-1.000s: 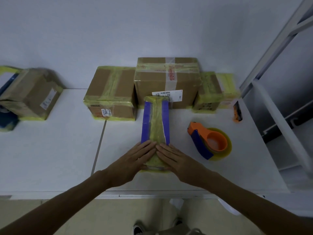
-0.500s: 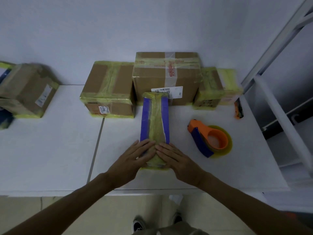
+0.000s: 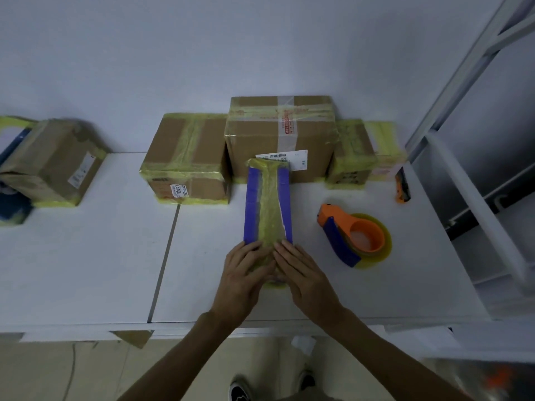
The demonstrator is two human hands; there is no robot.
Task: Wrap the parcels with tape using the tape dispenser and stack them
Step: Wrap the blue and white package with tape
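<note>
Centre frame: left hand (image 3: 242, 274), right hand (image 3: 307, 274) press flat-fingered on purple parcel (image 3: 267, 204).
Boxes (image 3: 278, 134): taped, not yet stacked.

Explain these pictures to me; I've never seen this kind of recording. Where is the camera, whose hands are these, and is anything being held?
No machine here: a person wears a wide-angle camera on the head, so the view looks forward and down at their own arms. The left hand and right hand lie flat, fingers straight, pressing the near end of a long purple parcel with yellowish tape down its top; neither grips anything. The parcel lies on a white table. Right of it lies an orange and blue tape dispenser, untouched. A large taped cardboard box stands behind the parcel, with a lower taped box to its left. A small orange tool, perhaps a cutter, lies near the table's right edge.
</note>
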